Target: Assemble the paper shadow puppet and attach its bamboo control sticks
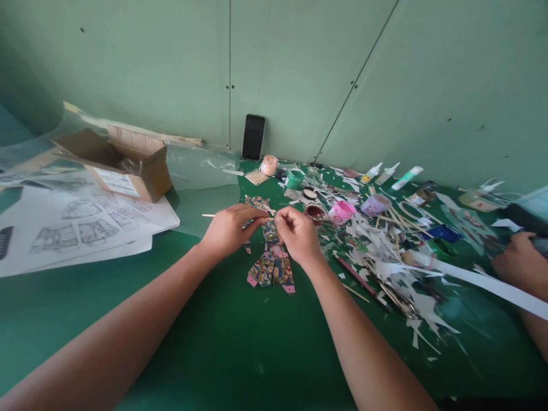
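A thin pale wooden stick [208, 215] pokes out on the left of my left hand [231, 228], whose fingers are closed around it. My right hand [297, 231] is pinched at the stick's other end; what sits between its fingertips is too small to make out. Beneath both hands, a paper-like figure covered in colourful patterned pieces [274, 265] lies on the green table [231, 342]. Pink tabs show at its lower corners. My hands hide part of its middle, and a patterned upper piece [257, 202] shows beyond them.
An open cardboard box [156, 177] stands on printed drawings [94, 228] at left. A phone [253, 137] leans against the wall. Paint jars, including a pink one [342, 212], and paper scraps [398, 268] spread rightward. Another person's hand [520, 260] is at far right.
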The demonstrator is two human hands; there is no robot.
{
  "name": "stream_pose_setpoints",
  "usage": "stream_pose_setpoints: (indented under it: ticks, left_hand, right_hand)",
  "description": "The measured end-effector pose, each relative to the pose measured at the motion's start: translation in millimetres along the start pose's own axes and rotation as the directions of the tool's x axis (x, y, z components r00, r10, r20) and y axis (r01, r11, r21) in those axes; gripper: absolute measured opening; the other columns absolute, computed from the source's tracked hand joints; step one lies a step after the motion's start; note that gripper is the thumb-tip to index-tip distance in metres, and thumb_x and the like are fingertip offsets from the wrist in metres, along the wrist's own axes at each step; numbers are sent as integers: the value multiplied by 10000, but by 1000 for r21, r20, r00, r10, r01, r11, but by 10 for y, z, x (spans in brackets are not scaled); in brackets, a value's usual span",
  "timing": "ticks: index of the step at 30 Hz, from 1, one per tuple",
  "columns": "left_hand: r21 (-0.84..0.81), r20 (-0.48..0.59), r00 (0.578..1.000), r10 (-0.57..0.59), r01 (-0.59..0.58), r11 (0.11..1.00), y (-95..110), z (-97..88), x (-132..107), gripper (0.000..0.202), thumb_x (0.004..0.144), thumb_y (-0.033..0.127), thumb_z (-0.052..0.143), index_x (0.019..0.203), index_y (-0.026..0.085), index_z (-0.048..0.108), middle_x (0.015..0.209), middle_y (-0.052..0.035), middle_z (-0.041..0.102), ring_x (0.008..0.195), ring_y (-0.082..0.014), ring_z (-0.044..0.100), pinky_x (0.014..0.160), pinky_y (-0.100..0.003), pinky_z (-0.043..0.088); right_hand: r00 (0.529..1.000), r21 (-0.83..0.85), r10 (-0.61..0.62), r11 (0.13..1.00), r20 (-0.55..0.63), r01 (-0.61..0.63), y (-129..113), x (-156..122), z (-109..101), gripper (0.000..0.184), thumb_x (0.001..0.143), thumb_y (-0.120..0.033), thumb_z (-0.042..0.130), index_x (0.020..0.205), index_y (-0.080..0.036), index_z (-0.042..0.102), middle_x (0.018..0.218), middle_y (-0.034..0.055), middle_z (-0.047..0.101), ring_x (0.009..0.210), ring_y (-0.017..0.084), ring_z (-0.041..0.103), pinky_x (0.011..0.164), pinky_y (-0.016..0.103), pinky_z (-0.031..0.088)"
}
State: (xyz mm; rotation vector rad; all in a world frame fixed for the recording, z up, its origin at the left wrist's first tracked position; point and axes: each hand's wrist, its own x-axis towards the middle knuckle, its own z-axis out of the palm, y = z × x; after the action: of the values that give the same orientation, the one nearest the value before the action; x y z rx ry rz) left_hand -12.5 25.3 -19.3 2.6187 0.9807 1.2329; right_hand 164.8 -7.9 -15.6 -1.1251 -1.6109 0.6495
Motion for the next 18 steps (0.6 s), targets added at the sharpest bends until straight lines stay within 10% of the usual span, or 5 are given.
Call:
stream_pose_setpoints:
  ticks: [18]
  left_hand:
    - [12, 60, 995, -80, 80, 997, -9, -20, -4, 197, 932, 303, 553, 967, 197, 715, 930, -39, 762, 822, -163, 707, 772, -263, 542]
  right_hand:
    - [993, 79, 117, 990, 5, -117, 52, -23, 90, 205, 841, -367, 489, 691, -229, 476, 474, -76, 425, 429, 106, 426, 467, 231, 336]
